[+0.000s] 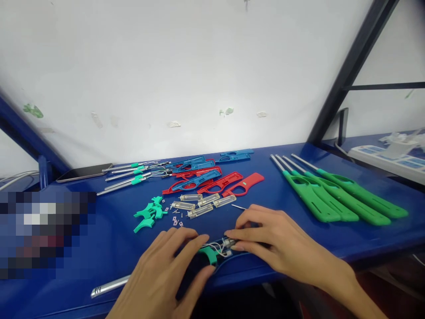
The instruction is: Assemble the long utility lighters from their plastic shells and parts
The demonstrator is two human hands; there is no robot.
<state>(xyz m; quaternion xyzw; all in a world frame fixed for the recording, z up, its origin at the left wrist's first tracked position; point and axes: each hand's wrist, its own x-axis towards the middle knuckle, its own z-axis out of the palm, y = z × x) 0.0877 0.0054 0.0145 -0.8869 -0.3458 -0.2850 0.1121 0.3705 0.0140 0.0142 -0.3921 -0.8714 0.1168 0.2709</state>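
At the table's front edge, my left hand (169,266) grips a long-nosed lighter that lies partly assembled. Its silver tube (111,285) sticks out to the left beneath that hand. Between my hands show its green trigger (209,254), thin white wires (217,247) and a small metal fitting (228,242). My right hand (268,237) closes its thumb and fingers on the lighter's other end, just right of the fitting. Fingers hide most of the handle. A thin metal rod (238,207) pokes out behind my right hand; whether the hand holds it is unclear.
Loose green triggers (149,212), clear fuel tanks (199,210) and tiny parts (175,220) lie ahead. Behind are red and blue handle shells (245,182) and wired silver tubes (122,181). Several green lighters (341,195) lie right. A dark flat device (84,173) rests back left.
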